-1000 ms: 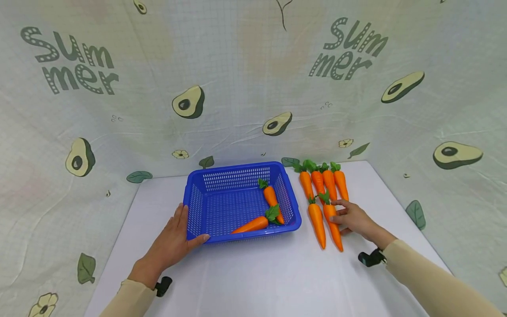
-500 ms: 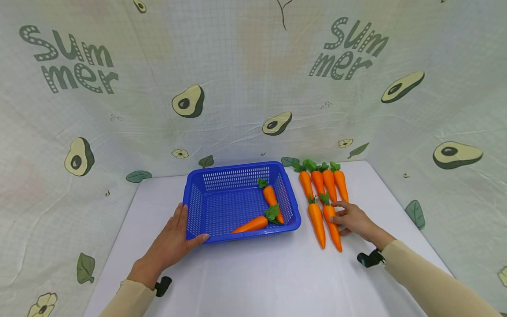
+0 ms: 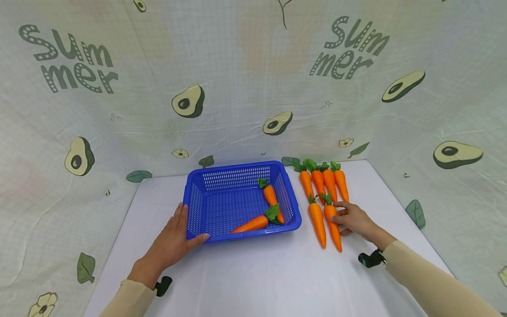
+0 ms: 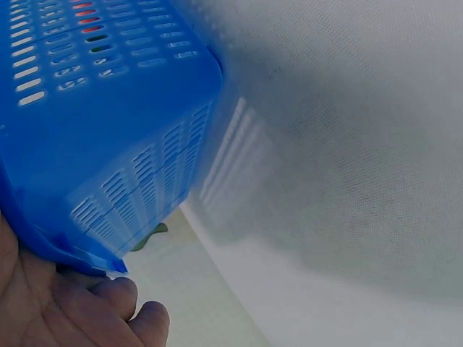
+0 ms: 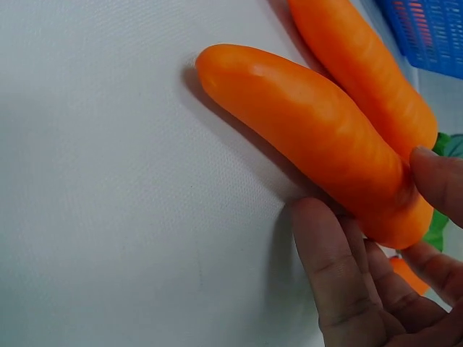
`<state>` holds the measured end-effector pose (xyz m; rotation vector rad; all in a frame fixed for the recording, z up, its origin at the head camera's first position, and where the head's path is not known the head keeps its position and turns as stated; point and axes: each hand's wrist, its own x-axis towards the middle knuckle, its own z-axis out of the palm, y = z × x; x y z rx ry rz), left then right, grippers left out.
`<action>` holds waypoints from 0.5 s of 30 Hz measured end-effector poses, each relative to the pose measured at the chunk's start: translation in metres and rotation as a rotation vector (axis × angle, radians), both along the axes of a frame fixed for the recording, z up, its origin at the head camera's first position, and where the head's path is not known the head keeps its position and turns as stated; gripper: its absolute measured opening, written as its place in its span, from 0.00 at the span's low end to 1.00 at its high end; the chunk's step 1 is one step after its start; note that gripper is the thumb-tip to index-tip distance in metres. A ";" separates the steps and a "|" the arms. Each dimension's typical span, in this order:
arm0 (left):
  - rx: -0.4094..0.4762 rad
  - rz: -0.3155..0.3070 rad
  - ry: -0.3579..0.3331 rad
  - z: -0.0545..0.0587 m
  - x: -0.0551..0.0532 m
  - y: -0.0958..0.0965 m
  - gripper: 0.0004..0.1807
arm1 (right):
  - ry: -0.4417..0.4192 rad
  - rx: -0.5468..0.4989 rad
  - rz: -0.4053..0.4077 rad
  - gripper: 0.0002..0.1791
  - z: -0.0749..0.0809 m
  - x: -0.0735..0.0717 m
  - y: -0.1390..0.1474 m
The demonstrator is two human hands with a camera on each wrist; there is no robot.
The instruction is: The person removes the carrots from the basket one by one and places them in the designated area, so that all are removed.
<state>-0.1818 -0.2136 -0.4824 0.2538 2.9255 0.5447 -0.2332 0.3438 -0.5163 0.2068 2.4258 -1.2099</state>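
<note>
My left hand (image 3: 172, 240) rests against the near left corner of the blue plastic basket (image 3: 241, 237). Its fingers lie along the left side, and the thumb reaches over the front rim. Two carrots lie inside the basket: one carrot (image 3: 271, 196) along the right wall, another carrot (image 3: 253, 225) near the front. On the table to the right, my right hand (image 3: 354, 221) pinches a carrot (image 3: 332, 226) near its leafy end; in the right wrist view, fingers sit on both sides of this carrot (image 5: 304, 119). A second carrot (image 3: 317, 222) lies parallel just left of it.
Behind these two, a row of several carrots (image 3: 328, 180) with green tops lies by the back edge of the white table (image 3: 257, 277). A cloth printed with avocados (image 3: 277, 123) hangs behind and at both sides.
Hardly anything differs: the head view shifts very slightly. Both hands, the basket and the carrots keep their places.
</note>
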 end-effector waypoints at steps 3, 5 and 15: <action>-0.002 0.002 -0.002 0.000 0.000 0.000 0.73 | 0.005 0.004 -0.001 0.41 -0.001 0.000 0.000; -0.002 0.004 -0.005 0.000 0.000 0.000 0.73 | 0.008 0.006 -0.001 0.42 -0.002 0.000 0.001; -0.002 0.011 -0.014 0.000 -0.001 0.000 0.74 | 0.014 -0.005 -0.012 0.41 0.000 0.000 -0.001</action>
